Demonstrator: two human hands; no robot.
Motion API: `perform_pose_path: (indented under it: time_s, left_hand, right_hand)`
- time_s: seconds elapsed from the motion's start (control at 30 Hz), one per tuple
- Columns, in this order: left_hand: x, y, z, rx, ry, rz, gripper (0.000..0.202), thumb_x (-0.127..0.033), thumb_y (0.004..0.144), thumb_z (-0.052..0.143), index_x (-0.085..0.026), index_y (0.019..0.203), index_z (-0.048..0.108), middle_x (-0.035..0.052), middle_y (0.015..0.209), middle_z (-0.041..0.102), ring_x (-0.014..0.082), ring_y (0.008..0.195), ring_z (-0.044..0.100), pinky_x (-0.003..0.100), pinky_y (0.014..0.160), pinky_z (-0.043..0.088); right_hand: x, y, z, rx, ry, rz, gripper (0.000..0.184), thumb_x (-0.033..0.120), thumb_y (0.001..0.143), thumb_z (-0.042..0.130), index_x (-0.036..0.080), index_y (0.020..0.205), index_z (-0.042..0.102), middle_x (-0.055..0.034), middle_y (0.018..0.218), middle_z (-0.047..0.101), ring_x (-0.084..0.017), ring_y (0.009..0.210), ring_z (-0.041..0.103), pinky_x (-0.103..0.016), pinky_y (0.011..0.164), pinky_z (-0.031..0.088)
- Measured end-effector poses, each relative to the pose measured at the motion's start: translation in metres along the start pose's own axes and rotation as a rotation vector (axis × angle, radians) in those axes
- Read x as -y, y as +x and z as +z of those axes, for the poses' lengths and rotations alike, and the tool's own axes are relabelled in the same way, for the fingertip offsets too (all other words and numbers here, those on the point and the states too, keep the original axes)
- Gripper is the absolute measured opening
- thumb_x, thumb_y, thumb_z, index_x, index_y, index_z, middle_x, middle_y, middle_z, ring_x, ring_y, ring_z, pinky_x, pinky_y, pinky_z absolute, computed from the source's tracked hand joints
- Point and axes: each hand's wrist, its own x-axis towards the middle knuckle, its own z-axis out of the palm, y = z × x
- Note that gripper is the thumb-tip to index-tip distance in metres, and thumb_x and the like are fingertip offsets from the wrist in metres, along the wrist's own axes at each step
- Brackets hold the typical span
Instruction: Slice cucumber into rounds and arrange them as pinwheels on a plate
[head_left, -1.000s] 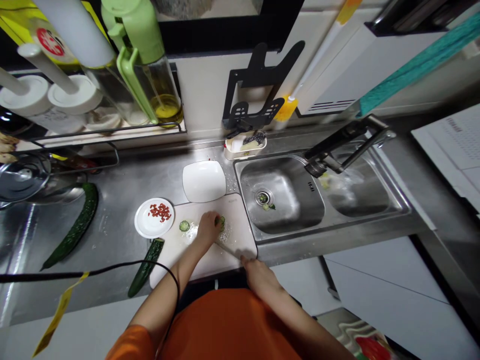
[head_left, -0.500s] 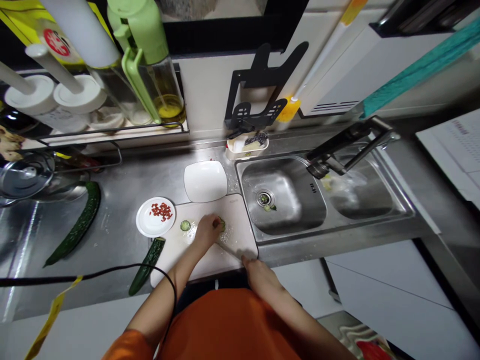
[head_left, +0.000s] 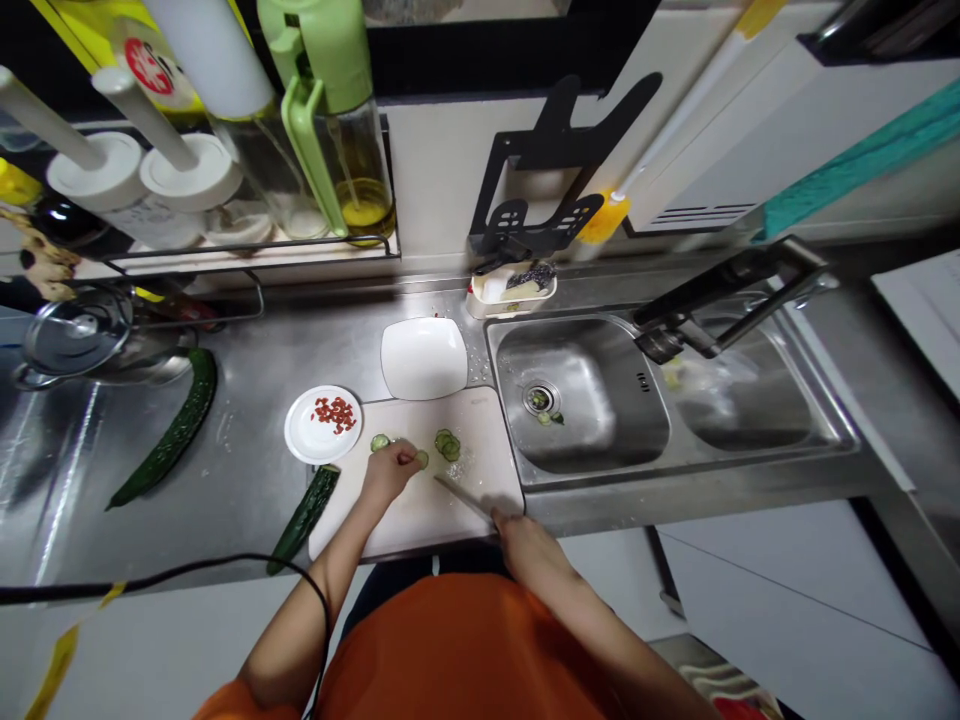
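Left hand (head_left: 387, 474) pinching cucumber slice (head_left: 423, 459), right hand (head_left: 531, 548) gripping knife (head_left: 466, 498) at cutting board (head_left: 420, 520) corner, bare surface between.

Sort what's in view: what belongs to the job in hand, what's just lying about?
Likely in the job:
knife, in the right hand
cucumber slice, in the left hand
cutting board
slice pile

Seemingly just about, no hand on them:
lidded pot
green-topped oil bottle
faucet
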Motion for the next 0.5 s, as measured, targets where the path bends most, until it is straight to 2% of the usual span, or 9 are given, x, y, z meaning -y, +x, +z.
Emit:
perform_pose_path:
  time_s: [0.13,0.23,0.37,0.5]
  left_hand:
    - [-0.004,-0.003,-0.006,-0.083,0.107,-0.023,0.01,-0.03,0.071,0.065,-0.02,0.07,0.063,-0.0034,0.064,0.063,0.0105,0.062,0.058,0.02,0.06,0.038]
    - [-0.004,-0.005,-0.007,-0.142,0.131,-0.042,0.006,-0.026,0.073,0.063,-0.021,0.074,0.064,-0.003,0.067,0.065,0.0109,0.064,0.061,0.02,0.063,0.039]
    - [0.0,-0.008,-0.005,-0.163,0.104,-0.071,0.014,-0.023,0.075,0.059,-0.022,0.084,0.068,-0.0026,0.069,0.067,0.0115,0.067,0.062,0.02,0.067,0.041]
    - [0.003,-0.008,-0.003,-0.185,0.102,-0.082,0.015,-0.022,0.074,0.058,-0.022,0.085,0.069,-0.0023,0.07,0.068,0.0119,0.068,0.062,0.021,0.069,0.042]
  right_hand:
    - [0.001,0.002,0.0,-0.005,0.002,-0.01,0.057,0.0,0.079,0.031,0.023,0.128,0.049,-0.0099,0.1,0.067,-0.022,0.093,0.064,-0.026,0.068,0.04]
    - [0.003,0.003,0.0,0.001,-0.001,-0.009,0.056,0.0,0.078,0.032,0.022,0.128,0.049,-0.0102,0.1,0.067,-0.022,0.094,0.063,-0.026,0.069,0.039]
    - [0.006,0.001,-0.002,-0.005,0.002,-0.018,0.053,0.001,0.078,0.034,0.021,0.124,0.05,-0.0096,0.096,0.067,-0.022,0.09,0.064,-0.026,0.065,0.039]
    - [0.015,0.001,-0.007,-0.044,-0.009,-0.041,0.055,0.0,0.077,0.034,0.021,0.127,0.048,-0.0098,0.096,0.067,-0.022,0.091,0.064,-0.026,0.065,0.04]
